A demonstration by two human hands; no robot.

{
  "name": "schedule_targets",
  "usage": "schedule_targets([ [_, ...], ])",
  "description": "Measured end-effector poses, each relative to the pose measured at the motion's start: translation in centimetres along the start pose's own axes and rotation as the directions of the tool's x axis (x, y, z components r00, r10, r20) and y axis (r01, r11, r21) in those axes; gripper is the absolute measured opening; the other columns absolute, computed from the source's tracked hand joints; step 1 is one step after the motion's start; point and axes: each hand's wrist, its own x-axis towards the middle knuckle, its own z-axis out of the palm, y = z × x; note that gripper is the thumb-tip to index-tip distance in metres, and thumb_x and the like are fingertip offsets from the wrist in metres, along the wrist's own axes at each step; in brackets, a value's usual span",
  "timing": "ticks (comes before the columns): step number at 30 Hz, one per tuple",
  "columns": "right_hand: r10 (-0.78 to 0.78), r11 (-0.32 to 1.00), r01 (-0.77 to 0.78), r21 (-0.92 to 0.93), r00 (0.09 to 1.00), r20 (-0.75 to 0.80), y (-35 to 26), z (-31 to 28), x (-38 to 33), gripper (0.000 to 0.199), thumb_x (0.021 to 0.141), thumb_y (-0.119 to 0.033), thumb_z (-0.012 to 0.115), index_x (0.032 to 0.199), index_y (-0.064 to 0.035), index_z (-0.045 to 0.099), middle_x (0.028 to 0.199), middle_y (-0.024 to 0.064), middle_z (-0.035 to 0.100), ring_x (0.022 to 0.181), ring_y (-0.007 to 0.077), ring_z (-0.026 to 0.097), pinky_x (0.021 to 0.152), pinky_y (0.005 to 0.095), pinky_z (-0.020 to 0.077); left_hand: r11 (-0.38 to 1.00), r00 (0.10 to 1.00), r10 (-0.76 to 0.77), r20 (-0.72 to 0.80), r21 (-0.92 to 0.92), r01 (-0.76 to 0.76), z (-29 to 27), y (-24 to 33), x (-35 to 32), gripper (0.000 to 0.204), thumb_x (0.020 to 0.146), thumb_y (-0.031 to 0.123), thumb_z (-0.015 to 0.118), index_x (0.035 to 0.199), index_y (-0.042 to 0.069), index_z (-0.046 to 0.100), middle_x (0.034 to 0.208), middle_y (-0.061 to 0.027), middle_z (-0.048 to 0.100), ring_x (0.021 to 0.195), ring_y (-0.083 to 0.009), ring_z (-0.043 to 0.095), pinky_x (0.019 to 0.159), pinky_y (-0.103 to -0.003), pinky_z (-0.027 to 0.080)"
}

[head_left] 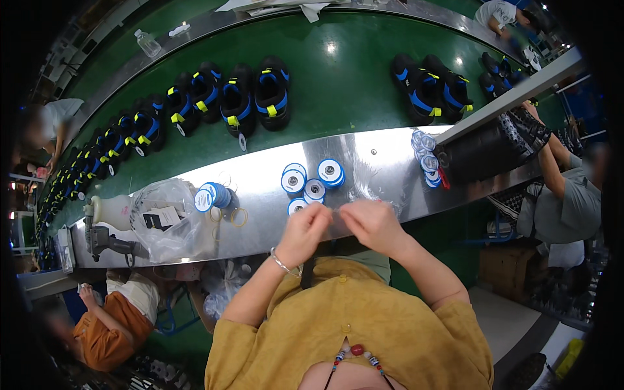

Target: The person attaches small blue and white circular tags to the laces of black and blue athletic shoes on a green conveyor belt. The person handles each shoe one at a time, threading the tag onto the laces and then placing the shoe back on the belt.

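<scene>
Both my hands are up close together at the near edge of the metal table [260, 188]. My left hand [307, 231] has its fingers pinched together. A short gap away, my right hand [376, 224] is curled in a pinch too. Whatever lies between the fingertips is too small to make out. Just beyond the hands lie small piles of round white tags with blue rims [314, 189], and one pile sits partly behind my left hand. Crumpled clear plastic [369, 185] lies beyond my right hand.
Left of my hands are another tag stack [212, 196], thin yellowish loops [239, 217], a clear plastic bag [185, 227] and a grey hand tool [107, 242]. Black-and-blue shoes [272, 94] line the green surface beyond. More round tags [426, 156] lie right, near a metal bar [513, 94]. Other people work both sides.
</scene>
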Motion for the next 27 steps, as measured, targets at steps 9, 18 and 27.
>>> schedule_targets([
  [9, 0.187, 0.982, -0.18, 0.057, 0.971, -0.151, 1.3, -0.7, 0.4, 0.002, 0.079, -0.003, 0.063, 0.081, -0.0019, 0.062, 0.072, 0.0118, 0.062, 0.061, 0.0282, 0.061, 0.054, 0.0342, 0.0474, 0.693, 0.913, 0.308, -0.268, 0.721, -0.022, -4.3, -2.9, 5.3, 0.031, 0.079, 0.019, 0.072, 0.098, -0.002, 0.06, 0.091, -0.0135, 0.054, 0.074, -0.0226, 0.054, 0.065, -0.032, 0.047],
  [18, 0.28, 0.957, -0.264, 0.124, 0.95, -0.14, 2.3, -0.5, 0.3, 0.003, 0.08, -0.003, 0.064, 0.082, -0.0008, 0.062, 0.072, 0.0116, 0.061, 0.059, 0.0269, 0.059, 0.054, 0.033, 0.0464, 0.972, 0.928, -0.195, -0.317, 0.063, 0.226, -5.1, -4.6, 7.4, 0.023, 0.075, 0.012, 0.075, 0.084, 0.001, 0.057, 0.07, -0.0032, 0.058, 0.063, -0.0099, 0.053, 0.058, -0.024, 0.047],
  [27, 0.254, 0.963, -0.234, 0.134, 0.954, -0.161, 2.8, -0.3, 0.4, 0.003, 0.081, -0.002, 0.063, 0.083, -0.0002, 0.062, 0.073, 0.0115, 0.062, 0.061, 0.026, 0.061, 0.055, 0.0327, 0.047, 0.989, 0.94, -0.14, -0.312, 0.0, 0.148, -5.3, -4.6, 7.8, 0.018, 0.08, 0.013, 0.072, 0.079, -0.001, 0.06, 0.068, -0.0015, 0.058, 0.059, -0.0075, 0.05, 0.055, -0.021, 0.043],
])
